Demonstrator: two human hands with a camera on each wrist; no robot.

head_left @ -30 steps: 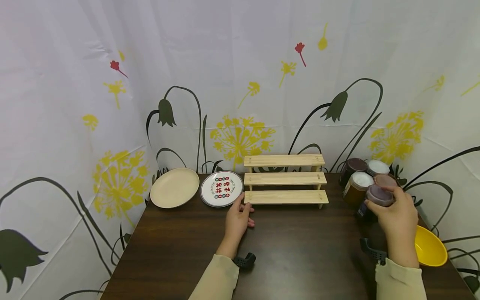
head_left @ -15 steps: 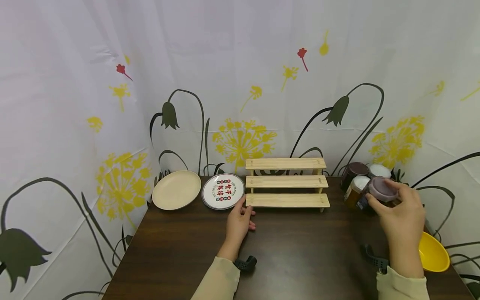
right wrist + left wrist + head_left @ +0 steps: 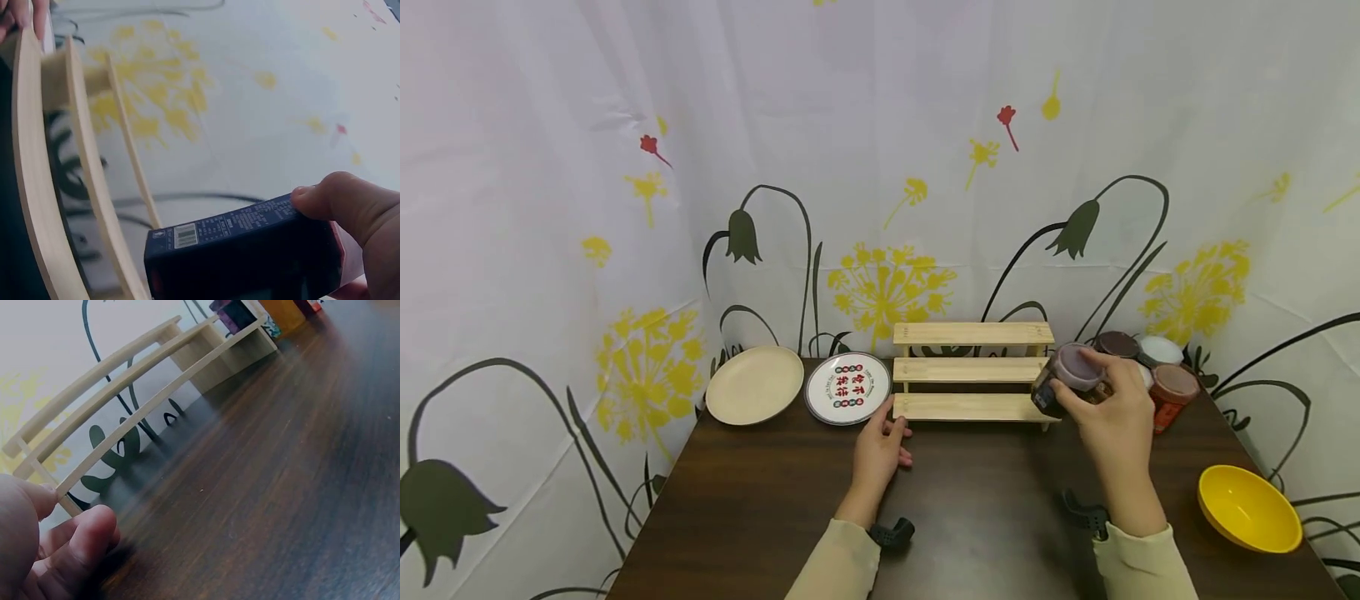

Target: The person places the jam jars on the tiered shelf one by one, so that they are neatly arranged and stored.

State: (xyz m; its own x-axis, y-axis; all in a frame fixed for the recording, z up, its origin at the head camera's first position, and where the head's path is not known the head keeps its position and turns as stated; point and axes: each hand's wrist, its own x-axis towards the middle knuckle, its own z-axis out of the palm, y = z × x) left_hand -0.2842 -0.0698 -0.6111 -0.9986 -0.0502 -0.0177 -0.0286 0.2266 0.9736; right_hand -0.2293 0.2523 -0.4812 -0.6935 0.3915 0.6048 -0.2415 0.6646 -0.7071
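A three-tier wooden display rack point(image 3: 973, 369) stands at the back of the table. My left hand point(image 3: 877, 454) pinches the left end of its lowest shelf; in the left wrist view the thumb lies on that corner of the rack point(image 3: 131, 422) with fingers below. Off the table, my right hand point(image 3: 1116, 417) grips a dark-labelled jar point(image 3: 1047, 395) with a greyish-purple lid, tilted in front of the rack's right end. In the right wrist view the jar point(image 3: 250, 244) looks box-sided, with a barcode, and the thumb presses its edge near the lid.
Behind the right hand cluster several jars: one dark-lidded point(image 3: 1116, 343), one white-lidded point(image 3: 1161, 350), one red point(image 3: 1169, 408) with a brown lid. A yellow bowl point(image 3: 1247, 508) sits at the right edge. Left of the rack lie a white printed plate point(image 3: 827, 407) and a cream plate point(image 3: 754, 385).
My right hand has lifted the purple-lidded jar out of the group and carried it left to the rack's right end. The left hand has stayed on the rack.
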